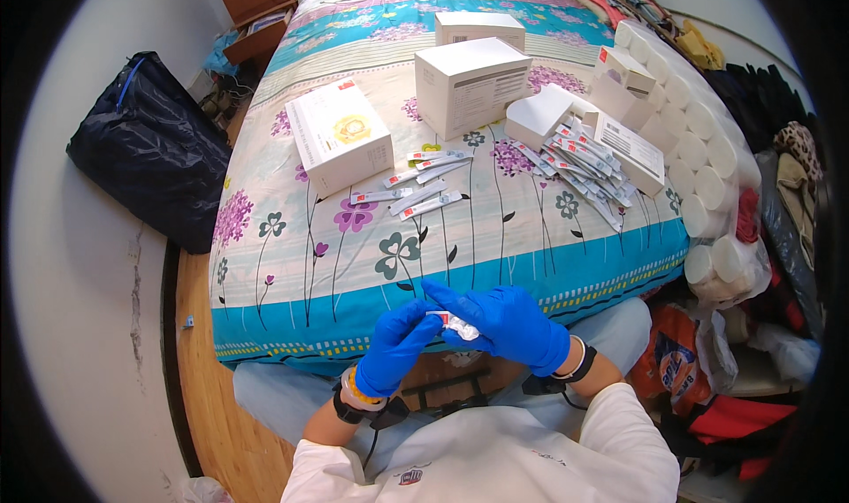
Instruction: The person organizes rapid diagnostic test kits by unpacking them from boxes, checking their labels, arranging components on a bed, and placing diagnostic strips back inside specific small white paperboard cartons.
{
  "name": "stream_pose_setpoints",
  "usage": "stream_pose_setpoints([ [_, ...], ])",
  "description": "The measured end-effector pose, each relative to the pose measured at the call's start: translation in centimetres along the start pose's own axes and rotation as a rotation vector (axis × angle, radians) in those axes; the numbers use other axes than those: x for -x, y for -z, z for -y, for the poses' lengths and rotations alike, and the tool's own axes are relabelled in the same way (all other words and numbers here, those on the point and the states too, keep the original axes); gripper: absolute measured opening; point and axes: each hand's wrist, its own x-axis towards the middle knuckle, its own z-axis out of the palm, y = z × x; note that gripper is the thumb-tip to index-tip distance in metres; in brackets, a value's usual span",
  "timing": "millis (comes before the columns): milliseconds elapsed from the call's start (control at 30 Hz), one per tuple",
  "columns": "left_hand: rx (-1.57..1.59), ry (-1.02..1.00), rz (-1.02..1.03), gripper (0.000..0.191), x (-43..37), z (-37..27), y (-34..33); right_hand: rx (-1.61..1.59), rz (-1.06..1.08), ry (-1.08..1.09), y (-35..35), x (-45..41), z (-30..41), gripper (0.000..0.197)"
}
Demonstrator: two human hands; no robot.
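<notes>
Both my hands wear blue gloves and meet in front of the bed's near edge. My left hand (396, 347) pinches the end of a small white stick sachet (436, 316) with a red mark. A crumpled white wad (466, 331), perhaps tissue, sits against my right hand (514, 324), whose index finger points forward over the sachet. On the bed ahead lie several loose stick sachets (428, 204). Farther right, a bigger heap of the same sachets (590, 165) spills beside an open white carton (540, 115).
White boxes (471, 85) and a white carton with a yellow emblem (341, 135) stand on the flowered bedspread (491, 238). Packed tissue rolls (696, 138) line the right side. A dark bag (149, 148) leans at the left wall. An orange bag (670, 360) lies low right.
</notes>
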Motion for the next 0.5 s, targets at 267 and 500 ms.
stream_pose_setpoints([
  [267,-0.004,0.001,0.016,0.016,0.01,0.14,0.00,-0.007,-0.040,0.028,-0.19,0.06,-0.31,0.076],
  [500,-0.034,-0.011,0.031,0.016,-0.04,0.09,0.19,-0.020,0.022,-0.014,0.32,0.14,-0.11,0.077],
])
